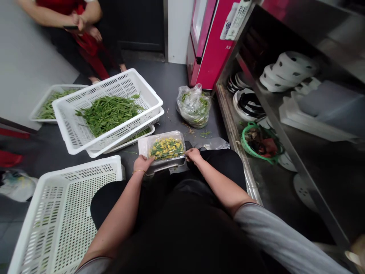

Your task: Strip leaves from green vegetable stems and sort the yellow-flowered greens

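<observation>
A clear-covered tray (168, 164) of yellow blossoms and green stems (167, 147) is low in front of my knees. My left hand (142, 163) grips its near left corner, thumb over the rim. At the right side, my right hand (194, 155) has its fingers pinched together on the edge of the clear cover. A white surface shows under the tray's left side; I cannot make out what it is. Just beyond and left is a white perforated basket (64, 131) with a heap of leafy greens (111, 112), stacked crookedly over other baskets.
A large white basket (76, 205) stands by my left knee. A plastic bag of greens (194, 106) sits ahead, near a pink fridge (216, 49). Metal shelving (285, 125) with dishes and a green basket (245, 142) runs along the right. Another person (71, 34) sits at upper left.
</observation>
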Motion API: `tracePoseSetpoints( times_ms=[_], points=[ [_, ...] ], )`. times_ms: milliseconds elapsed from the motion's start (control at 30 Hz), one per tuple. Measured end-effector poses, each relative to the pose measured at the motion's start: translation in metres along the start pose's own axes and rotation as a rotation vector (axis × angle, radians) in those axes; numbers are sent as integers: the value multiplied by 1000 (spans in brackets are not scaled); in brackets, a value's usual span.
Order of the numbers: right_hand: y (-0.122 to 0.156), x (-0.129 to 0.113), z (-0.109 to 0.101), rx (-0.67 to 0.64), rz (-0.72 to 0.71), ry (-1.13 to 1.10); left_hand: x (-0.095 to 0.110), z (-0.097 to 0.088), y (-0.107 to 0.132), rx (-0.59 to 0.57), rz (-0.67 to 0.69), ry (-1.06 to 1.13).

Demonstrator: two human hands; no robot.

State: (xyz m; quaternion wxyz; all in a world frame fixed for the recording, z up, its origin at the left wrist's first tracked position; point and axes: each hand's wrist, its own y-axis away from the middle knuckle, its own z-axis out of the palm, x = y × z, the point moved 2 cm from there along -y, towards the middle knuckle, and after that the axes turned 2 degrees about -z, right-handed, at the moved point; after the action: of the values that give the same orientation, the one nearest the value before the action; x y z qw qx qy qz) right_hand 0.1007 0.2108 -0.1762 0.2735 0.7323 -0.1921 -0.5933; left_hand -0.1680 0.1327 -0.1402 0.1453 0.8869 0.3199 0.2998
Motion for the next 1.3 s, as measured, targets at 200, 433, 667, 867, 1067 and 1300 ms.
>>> tracePoseSetpoints(
  times_ms=[200, 433, 667, 867, 1067, 1300],
  points=[
    [-5, -9, -11, 12, -28, -171, 30, -4, 29, 231, 298, -362],
    [-17, -2, -13, -190, 26, -366, 91, 57, 33, 160, 767, -770],
    [-30, 5, -16, -353, 74, -535, 109, 57, 21, 152, 761, -886],
    [-32, 6, -20, -519, 109, -563, 110, 55, 18, 97, 772, -979],
    [-42, 8, -13, -525, 81, -522, 109, 59, 16, 103, 824, -968],
    [-40, 10, -9, -442, 19, -440, 115, 40, 12, 10, 812, -924]
  ],
)
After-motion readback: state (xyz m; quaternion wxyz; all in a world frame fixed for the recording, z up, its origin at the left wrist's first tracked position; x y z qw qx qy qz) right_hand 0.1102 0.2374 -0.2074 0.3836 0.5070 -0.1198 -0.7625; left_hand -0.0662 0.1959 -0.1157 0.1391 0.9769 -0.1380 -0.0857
